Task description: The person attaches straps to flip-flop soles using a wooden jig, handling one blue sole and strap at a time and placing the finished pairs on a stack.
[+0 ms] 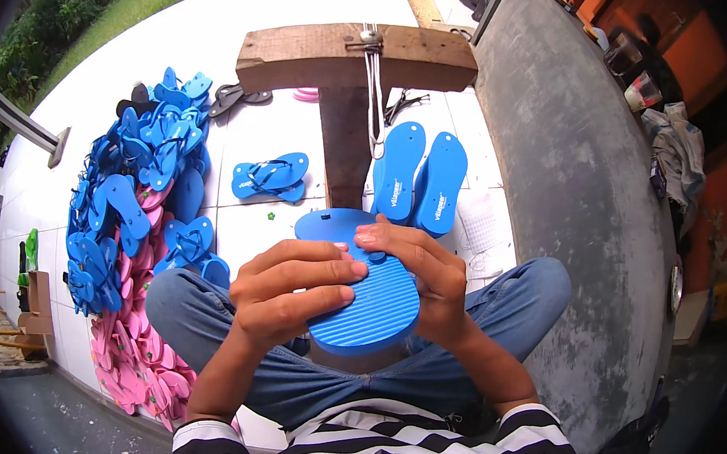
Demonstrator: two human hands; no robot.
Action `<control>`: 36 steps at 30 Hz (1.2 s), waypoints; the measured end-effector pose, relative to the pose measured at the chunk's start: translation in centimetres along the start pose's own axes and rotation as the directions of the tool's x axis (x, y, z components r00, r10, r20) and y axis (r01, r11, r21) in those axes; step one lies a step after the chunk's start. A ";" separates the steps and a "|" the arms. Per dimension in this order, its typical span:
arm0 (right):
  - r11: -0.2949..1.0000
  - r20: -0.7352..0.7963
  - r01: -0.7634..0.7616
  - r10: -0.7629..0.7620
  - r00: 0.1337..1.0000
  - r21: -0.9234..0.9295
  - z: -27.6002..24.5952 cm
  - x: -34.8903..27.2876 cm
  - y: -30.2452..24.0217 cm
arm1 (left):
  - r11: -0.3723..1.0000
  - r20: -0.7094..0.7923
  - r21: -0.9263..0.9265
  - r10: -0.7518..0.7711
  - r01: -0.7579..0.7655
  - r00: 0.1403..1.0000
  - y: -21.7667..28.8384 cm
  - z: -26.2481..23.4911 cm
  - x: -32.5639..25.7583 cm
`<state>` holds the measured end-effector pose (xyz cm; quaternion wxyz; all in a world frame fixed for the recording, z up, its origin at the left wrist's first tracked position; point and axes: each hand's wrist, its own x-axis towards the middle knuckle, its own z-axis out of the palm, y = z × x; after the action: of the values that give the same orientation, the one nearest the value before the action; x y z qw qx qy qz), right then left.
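1. Blue sandal sole sits dead centre, held over the lap, ribbed underside facing up. No strap fitted.
2. Long axis runs 12-to-6, tilted slightly: toe end with its small hole points to 12 toward the wooden post, heel end points to 6 toward the body.
3. Left hand comes in from 8 o'clock, fingers wrapped across the sole's left edge and over the ribbed face. Clamped on the sole.
4. Right hand comes in from 4 o'clock, cupping the right edge; thumb presses on the face near mid-sole. Also clamped on the sole.
5. Both hands equally close; thumb tips nearly meet at the sole's middle.
6. At 12–1 o'clock past the hands: two more blue soles lean on the post, a white cord hanging over them.
7. At 9–10 o'clock on the tiled floor: pile of blue sandals; pink ones at 8.
8. Grey wall at 3 o'clock.
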<state>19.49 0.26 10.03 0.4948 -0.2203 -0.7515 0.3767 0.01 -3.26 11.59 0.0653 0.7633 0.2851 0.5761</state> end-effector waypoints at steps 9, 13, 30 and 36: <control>0.976 -0.005 -0.219 0.219 0.976 0.003 1.8 -2.0 1.7 | 0.986 0.059 -0.010 -0.166 0.166 0.984 -1.3 0.5 -1.9; 0.932 0.079 -0.360 0.362 0.929 -0.040 3.1 -2.2 4.7 | 0.717 -0.059 -0.015 -0.697 0.697 0.715 -1.6 1.4 -4.3; 0.610 0.265 -0.738 0.690 0.673 0.287 -2.2 -4.2 11.1 | 0.081 0.103 -0.633 -0.977 0.770 0.187 -7.9 -3.3 -7.9; 0.634 0.221 -0.742 0.708 0.671 0.219 -3.6 -4.4 11.5 | 0.003 0.562 -0.105 -0.825 0.994 0.062 -6.6 -4.3 -6.6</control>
<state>24.09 5.48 -0.74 0.2846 -0.4066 -0.5622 0.6616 -7.50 -2.12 4.63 0.6625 0.4193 0.5493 0.2891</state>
